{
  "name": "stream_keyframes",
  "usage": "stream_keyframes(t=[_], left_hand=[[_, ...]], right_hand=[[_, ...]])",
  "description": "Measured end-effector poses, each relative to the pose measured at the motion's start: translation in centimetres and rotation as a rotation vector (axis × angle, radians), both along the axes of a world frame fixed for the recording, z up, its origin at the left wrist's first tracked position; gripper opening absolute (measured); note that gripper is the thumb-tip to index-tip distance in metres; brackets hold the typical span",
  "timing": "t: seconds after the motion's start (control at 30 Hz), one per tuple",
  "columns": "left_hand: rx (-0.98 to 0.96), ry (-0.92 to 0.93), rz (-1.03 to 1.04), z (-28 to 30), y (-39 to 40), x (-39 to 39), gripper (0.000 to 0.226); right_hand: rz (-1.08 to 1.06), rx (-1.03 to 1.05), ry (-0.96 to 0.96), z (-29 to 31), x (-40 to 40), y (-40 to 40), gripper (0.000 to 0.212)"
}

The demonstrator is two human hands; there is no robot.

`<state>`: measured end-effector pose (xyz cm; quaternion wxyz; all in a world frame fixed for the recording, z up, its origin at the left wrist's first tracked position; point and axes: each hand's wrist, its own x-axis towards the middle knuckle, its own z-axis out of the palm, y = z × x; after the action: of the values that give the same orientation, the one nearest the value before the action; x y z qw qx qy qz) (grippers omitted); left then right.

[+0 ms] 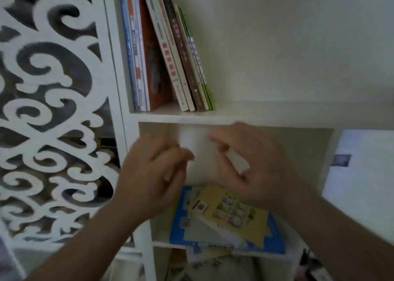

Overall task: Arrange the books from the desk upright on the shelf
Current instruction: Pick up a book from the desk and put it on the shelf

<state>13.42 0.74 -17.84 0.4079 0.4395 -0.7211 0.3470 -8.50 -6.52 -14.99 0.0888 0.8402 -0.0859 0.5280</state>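
On the upper shelf [255,115], leaning books [170,56] — mixed spines; both hands [153,169] blurred, grip on white book [200,152] unclear

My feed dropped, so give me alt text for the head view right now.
Both hands, left hand and right hand, reach into the lower shelf opening, blurred; the right holds a small white block. Below them lies a stack of books; above, a row of books leans left.
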Motion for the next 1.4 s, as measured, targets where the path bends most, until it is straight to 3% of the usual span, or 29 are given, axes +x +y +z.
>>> stream_keyframes(t=[0.07,0.13,0.2,0.27,0.33,0.4,0.5,0.57,0.77,0.9,1.0,1.1,1.17,1.23,1.3,1.33,1.4], left_hand=[[0.298,0.012,-0.156,-6.6,-0.6,-1.9,0.015],[0.569,0.078,-0.149,-12.0,-2.4,-3.7,0.027],[0.906,0.117,-0.072,-15.0,-4.1,-5.1,0.059],[1.113,-0.035,0.042,-16.8,-5.3,-5.9,0.087],[1.053,-0.074,0.096,-17.8,-5.9,-6.3,0.090],[0.899,0.028,0.128,-18.5,-5.8,-6.6,0.081],[0.767,0.080,0.143,-19.0,-5.9,-6.8,0.087],[0.732,0.068,0.161,-19.2,-6.0,-6.7,0.088],[0.842,0.135,0.079,-18.1,-5.1,-6.2,0.089],[0.863,0.340,-0.073,-15.4,-6.2,-6.3,0.066],[0.897,0.458,-0.040,-12.2,-7.3,-6.3,0.048],[0.885,0.525,0.016,-10.1,-8.4,-6.0,0.030],[0.827,0.644,0.028,-8.7,-8.4,-5.5,0.021],[0.793,0.920,-0.106,-7.1,-8.1,-4.6,0.018],[0.849,1.186,-0.332,-5.8,-7.2,-4.0,0.024],[0.889,1.262,-0.417,-5.5,-6.8,-3.7,0.027],[0.967,1.344,-0.495,-5.7,-6.1,-3.8,0.031]], right_hand=[[-0.122,0.378,0.133,-6.2,-2.2,-1.2,0.025],[-0.383,0.753,0.318,-11.8,-3.4,-4.3,0.025],[-0.599,0.813,0.536,-15.8,-4.2,-6.4,0.035],[-0.642,0.905,0.577,-19.0,-4.5,-7.7,0.057],[-0.640,1.036,0.459,-20.2,-4.7,-8.5,0.079],[-0.569,1.034,0.442,-20.3,-4.8,-8.8,0.088],[-0.491,0.943,0.770,-19.9,-6.0,-8.2,0.115],[-0.439,0.841,0.872,-19.9,-7.1,-7.3,0.115],[-0.247,0.728,0.678,-17.7,-8.6,-5.2,0.043],[-0.313,0.610,0.320,-14.1,-6.5,-4.9,0.030],[-0.173,0.851,0.001,-11.3,-4.3,-4.8,0.005],[-0.049,1.002,-0.268,-10.1,-3.1,-5.2,0.012],[-0.141,0.992,-0.299,-10.0,-3.1,-5.7,0.029],[-0.257,0.998,-0.298,-10.4,-3.6,-6.3,0.057],[-0.185,1.161,-0.392,-10.7,-4.1,-5.9,0.082],[-0.092,1.266,-0.434,-10.9,-4.2,-5.5,0.085],[0.104,1.429,-0.452,-11.3,-4.1,-4.9,0.069]])
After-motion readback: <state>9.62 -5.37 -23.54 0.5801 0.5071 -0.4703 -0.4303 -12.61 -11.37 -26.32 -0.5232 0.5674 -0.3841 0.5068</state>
